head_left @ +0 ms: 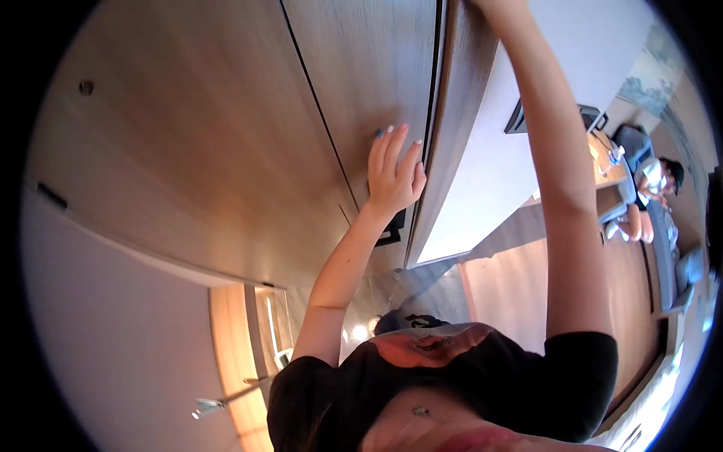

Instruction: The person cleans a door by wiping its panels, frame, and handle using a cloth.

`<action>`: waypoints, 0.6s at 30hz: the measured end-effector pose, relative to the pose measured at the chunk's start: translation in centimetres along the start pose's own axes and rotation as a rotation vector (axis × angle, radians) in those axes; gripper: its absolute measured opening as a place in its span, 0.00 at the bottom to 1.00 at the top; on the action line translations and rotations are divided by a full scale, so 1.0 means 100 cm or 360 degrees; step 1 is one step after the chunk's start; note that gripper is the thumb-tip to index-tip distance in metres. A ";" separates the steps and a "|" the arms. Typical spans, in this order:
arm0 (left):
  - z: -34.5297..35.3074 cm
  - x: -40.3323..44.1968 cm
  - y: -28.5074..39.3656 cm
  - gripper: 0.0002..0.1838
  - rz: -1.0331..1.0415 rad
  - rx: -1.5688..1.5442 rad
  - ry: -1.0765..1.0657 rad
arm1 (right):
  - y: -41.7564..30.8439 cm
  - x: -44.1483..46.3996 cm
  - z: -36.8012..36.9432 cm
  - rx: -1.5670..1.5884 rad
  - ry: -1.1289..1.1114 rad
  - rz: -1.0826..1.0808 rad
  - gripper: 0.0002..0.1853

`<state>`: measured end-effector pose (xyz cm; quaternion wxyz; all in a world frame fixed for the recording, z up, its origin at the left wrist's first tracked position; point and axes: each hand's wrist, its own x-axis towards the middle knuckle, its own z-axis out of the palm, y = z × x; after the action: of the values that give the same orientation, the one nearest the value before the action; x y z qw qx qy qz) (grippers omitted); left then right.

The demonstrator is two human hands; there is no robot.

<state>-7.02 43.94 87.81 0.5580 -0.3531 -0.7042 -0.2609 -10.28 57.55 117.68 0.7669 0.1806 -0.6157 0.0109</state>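
Observation:
My left hand (pixel 393 179) lies against a wood-grain door panel (pixel 361 68), fingers stretched out and nothing held. Just below its wrist, partly hidden by it, is a black door handle or lock plate (pixel 390 230). A dark gap runs along the panel's right side, beside a wooden door frame (pixel 458 98). Up along that frame reaches my right arm (pixel 561 166). The top edge of the view cuts off my right hand, so its fingers and whatever it touches are hidden.
Left of the panel is a wide wooden surface (pixel 181 143) with a small round fitting (pixel 86 88). A white wall (pixel 482 181) stands right of the frame. Farther right, a person in a cap (pixel 654 181) sits by a desk (pixel 607 160). A grey sofa (pixel 663 256) is nearby.

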 end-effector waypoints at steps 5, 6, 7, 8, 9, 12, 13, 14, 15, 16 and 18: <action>0.016 -0.044 0.023 0.27 -0.0228 0.0246 -0.0143 | -0.019 -0.123 -0.039 0.0226 -0.0492 0.0057 0.39; 0.021 -0.049 0.021 0.30 -0.0254 0.0394 -0.0242 | -0.027 -0.146 -0.046 0.0220 -0.0590 0.0092 0.38; 0.022 -0.048 0.020 0.29 -0.0273 0.0529 -0.0394 | -0.035 -0.171 -0.055 0.0214 -0.0697 0.0116 0.37; 0.026 -0.050 0.020 0.27 -0.0204 0.0748 -0.0369 | -0.042 -0.201 -0.060 0.0172 -0.0767 0.0081 0.37; 0.030 -0.052 0.019 0.25 -0.0180 0.0806 -0.0289 | -0.046 -0.232 -0.064 0.0164 -0.0819 0.0043 0.37; 0.034 -0.056 0.020 0.21 -0.0187 0.0894 -0.0270 | -0.057 -0.307 -0.073 0.0204 -0.0760 -0.0035 0.32; 0.033 -0.056 0.019 0.21 -0.0186 0.0925 -0.0324 | -0.059 -0.328 -0.076 0.0213 -0.0784 -0.0049 0.31; 0.030 -0.056 0.020 0.20 -0.0187 0.0947 -0.0379 | -0.063 -0.347 -0.079 0.0260 -0.0770 -0.0033 0.31; 0.031 -0.056 0.021 0.19 -0.0192 0.0960 -0.0436 | -0.064 -0.365 -0.081 0.0302 -0.0764 -0.0019 0.31; 0.032 -0.057 0.021 0.20 -0.0112 0.1033 -0.0358 | -0.065 -0.379 -0.082 0.0337 -0.0758 -0.0006 0.30; 0.034 -0.056 0.015 0.22 0.0061 0.1163 -0.0203 | -0.065 -0.401 -0.081 0.0383 -0.0757 -0.0022 0.32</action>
<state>-7.18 46.30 81.54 0.6070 -0.1593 -0.7775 0.0409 -10.79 62.12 76.53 0.5737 0.2723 -0.7717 0.0360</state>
